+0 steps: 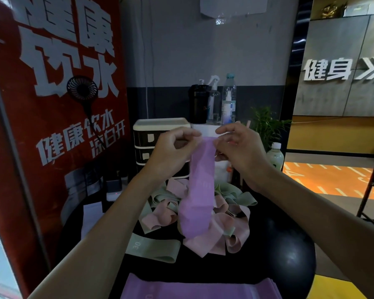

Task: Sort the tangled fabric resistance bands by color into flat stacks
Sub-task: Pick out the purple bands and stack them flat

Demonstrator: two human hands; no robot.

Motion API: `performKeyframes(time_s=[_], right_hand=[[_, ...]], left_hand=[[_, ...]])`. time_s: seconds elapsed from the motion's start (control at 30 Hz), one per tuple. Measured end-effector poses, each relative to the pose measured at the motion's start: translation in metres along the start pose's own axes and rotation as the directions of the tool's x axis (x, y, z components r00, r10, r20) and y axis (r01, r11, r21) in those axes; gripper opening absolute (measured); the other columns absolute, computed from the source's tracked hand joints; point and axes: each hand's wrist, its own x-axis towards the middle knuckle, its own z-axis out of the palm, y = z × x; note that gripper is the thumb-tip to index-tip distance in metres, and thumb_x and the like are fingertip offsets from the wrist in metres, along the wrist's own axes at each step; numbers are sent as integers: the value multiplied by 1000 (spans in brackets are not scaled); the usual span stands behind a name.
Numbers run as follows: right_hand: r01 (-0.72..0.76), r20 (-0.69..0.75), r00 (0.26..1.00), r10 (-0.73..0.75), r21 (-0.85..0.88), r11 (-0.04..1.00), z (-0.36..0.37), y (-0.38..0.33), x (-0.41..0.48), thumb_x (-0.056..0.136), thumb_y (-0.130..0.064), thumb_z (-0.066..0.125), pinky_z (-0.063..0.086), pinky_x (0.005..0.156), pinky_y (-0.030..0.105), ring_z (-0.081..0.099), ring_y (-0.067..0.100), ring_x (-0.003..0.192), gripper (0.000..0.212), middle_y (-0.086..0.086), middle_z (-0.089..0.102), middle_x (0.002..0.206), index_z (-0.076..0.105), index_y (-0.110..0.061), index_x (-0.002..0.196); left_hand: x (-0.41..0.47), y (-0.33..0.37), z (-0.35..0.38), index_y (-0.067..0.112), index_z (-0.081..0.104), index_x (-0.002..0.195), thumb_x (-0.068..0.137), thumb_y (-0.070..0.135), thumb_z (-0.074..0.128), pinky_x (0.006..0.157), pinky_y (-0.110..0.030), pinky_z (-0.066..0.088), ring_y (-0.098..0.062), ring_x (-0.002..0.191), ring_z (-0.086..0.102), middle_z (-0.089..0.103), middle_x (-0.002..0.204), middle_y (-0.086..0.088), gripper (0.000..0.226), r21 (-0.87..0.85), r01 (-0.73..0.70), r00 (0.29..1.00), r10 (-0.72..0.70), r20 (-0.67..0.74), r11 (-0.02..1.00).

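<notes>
A purple band (200,190) hangs straight down from both hands, raised above the black table (259,272). My left hand (173,147) pinches its top left corner and my right hand (239,145) pinches its top right corner. Below it lies a tangled pile of pink and green bands (225,225). One green band (153,248) marked 30 lies flat in front of the pile on the left. A flat stack of purple bands (199,288) lies at the near edge of the table.
A small drawer unit (151,137) stands behind the pile, with a black bottle (198,104), spray bottles (228,100) and a plant (266,124) further back. A black ball (289,255) sits at the right, a red banner (58,126) stands at the left.
</notes>
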Motion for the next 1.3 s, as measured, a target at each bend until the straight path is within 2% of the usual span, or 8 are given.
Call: performKeyframes(time_s=[0.27, 0.5, 0.67, 0.83, 1.0, 1.1, 1.2, 1.3], right_hand=[[-47, -54, 998, 45, -24, 999, -4, 7, 7, 90, -3, 65, 61, 72, 32, 67, 23, 76, 7, 14, 68, 91, 66, -5, 97], [-71, 44, 996, 72, -27, 997, -5, 5, -6, 86, -21, 73, 51, 68, 21, 69, 3, 75, 46, 1, 76, 87, 46, -23, 123], [-98, 151, 983, 107, -67, 993, 0, 9, -11, 77, -6, 80, 56, 83, 38, 70, 26, 85, 70, 17, 73, 89, 37, -28, 128], [-50, 266, 961, 70, -78, 996, 5, 12, -16, 78, 5, 75, 57, 80, 48, 65, 34, 73, 53, 20, 68, 81, 46, -28, 107], [31, 108, 994, -22, -84, 996, 8, 6, -7, 81, 4, 73, 57, 74, 27, 63, 5, 70, 20, 2, 67, 73, 64, -14, 76], [-19, 37, 999, 19, -13, 1000, 6, 4, 0, 84, 1, 71, 53, 60, 17, 65, 7, 70, 11, 5, 69, 79, 69, -10, 84], [-103, -1, 995, 104, 107, 989, 5, 7, 6, 85, 0, 69, 58, 78, 29, 70, 22, 88, 11, 12, 72, 91, 69, -10, 91], [-139, 0, 990, 141, 172, 975, 3, 8, 8, 84, -2, 72, 57, 83, 34, 70, 25, 90, 12, 12, 73, 90, 70, -11, 92]], left_hand=[[-11, -7, 10, 2, 65, 115, 85, 2, 74, 77, -29, 60, -24, 83, 73, 76, 91, -14, 31, -124, 17, 999, -22, -40, 992], [5, 7, 12, 6, 64, 109, 84, 6, 76, 77, -33, 62, -24, 80, 74, 75, 82, -13, 27, -124, -25, 985, 4, -170, 992], [12, 12, 6, 9, 63, 103, 81, 6, 80, 71, -33, 61, -16, 73, 73, 74, 72, -3, 28, -116, -42, 970, 12, -244, 992], [14, 11, 0, 13, 66, 86, 82, 9, 79, 66, -27, 60, -11, 74, 72, 72, 77, 2, 14, -89, -31, 944, 0, -329, 996], [5, 2, -5, 19, 72, 82, 94, 16, 66, 78, -36, 56, -17, 79, 65, 71, 81, -5, 14, 82, -60, 980, 75, -186, 995], [-6, -3, -6, 17, 73, 95, 91, 13, 69, 81, -25, 54, -7, 90, 65, 71, 95, -1, 6, 67, -144, 988, 147, -38, 987], [-9, -12, -7, 15, 72, 107, 82, 14, 80, 83, -41, 58, -16, 104, 65, 69, 112, 0, 26, 80, -183, 982, 177, 69, 980], [-8, -9, -4, 12, 72, 103, 79, 3, 81, 76, -47, 57, -26, 97, 66, 69, 106, -10, 27, 55, -216, 976, 214, 42, 975]])
